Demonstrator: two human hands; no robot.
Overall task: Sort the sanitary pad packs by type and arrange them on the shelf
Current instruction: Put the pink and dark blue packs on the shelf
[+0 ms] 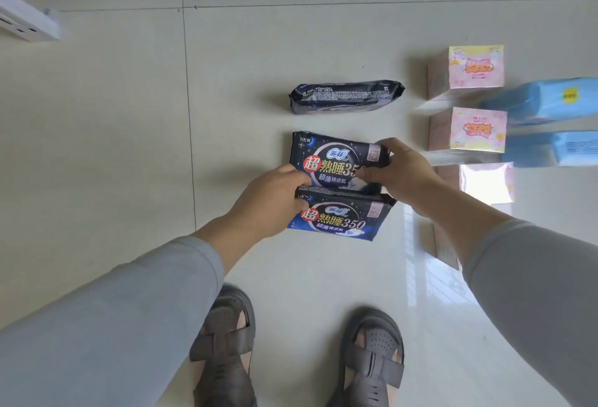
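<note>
Dark navy film: the upper navy pack [336, 160] and the lower navy pack [343, 217] lay face up on the pale tiled floor [113, 147], touching along one long edge.
Left hand [268, 199]: its grip was narrow, pinching the packs at their 9 o'clock ends, about where the two met.
Right hand [401, 173]: at 3 o'clock, fingers curled round the upper pack's end.
Third navy pack [346, 97]: lay apart at 12 o'clock, on its side.
Handling: I judged the packs light, soft and slippery, likely to sag; best taken by both short ends.
Count: three navy packs; at 2 o'clock, two clear pink boxes [466, 71], a third washed out by glare, and two blue packs [547, 101].
Shelf [26, 18]: only a white corner showed at 10 o'clock.
</note>
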